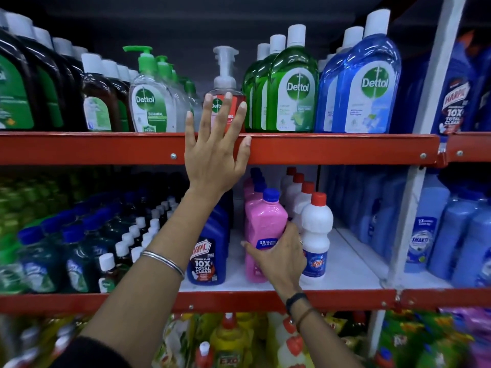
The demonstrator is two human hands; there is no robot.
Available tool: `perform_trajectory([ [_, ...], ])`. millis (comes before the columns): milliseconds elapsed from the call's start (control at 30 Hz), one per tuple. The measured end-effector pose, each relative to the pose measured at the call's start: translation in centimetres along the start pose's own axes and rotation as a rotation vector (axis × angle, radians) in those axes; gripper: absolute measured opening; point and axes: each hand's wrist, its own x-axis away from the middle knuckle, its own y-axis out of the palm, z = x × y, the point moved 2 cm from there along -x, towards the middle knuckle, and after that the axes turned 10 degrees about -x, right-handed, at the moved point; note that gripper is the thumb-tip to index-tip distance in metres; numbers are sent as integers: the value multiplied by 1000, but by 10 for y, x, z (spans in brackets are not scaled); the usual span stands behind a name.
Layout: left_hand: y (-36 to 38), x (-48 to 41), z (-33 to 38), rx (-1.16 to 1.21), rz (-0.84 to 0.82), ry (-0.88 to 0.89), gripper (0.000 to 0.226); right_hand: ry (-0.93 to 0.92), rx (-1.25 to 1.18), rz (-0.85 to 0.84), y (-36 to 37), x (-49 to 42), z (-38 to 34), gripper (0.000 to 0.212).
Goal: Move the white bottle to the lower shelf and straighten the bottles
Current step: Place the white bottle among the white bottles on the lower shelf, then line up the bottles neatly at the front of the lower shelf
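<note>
A person works two shelves of cleaning products at once. The left hand (215,144) is raised to the upper shelf (345,148), fingers spread wide and flat vs. a red pump bottle (233,102), thumb resting on the shelf's red front rail; it grips nothing. The right hand (279,256) is down on the lower shelf (345,272), wrapped round the waist of the front pink bottle (263,221), thumb across the label, other fingers hidden behind it.

The white bottle (316,235), red-capped, stands upright on the lower shelf just right of the pink one, heading a row of matching white bottles; the hand's back looks to touch it, though contact can't be confirmed. Judged from that, the transfer appears done and the work now seems to be in the straightening stage, w/ the pink row in hand.

The next move likely calls for squaring the pink bottle's label to the front and lining it up w/ its row, w/o knocking the white neighbour. Up top, the pump bottle sits in a gap between clear and green bottles and may need nudging into line.
</note>
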Motion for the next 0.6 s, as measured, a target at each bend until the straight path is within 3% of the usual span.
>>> perform_trajectory([
  [600, -2, 1, 1, 6, -43, -4, 55, -3, 181, -102, 13, -7, 14, 92],
])
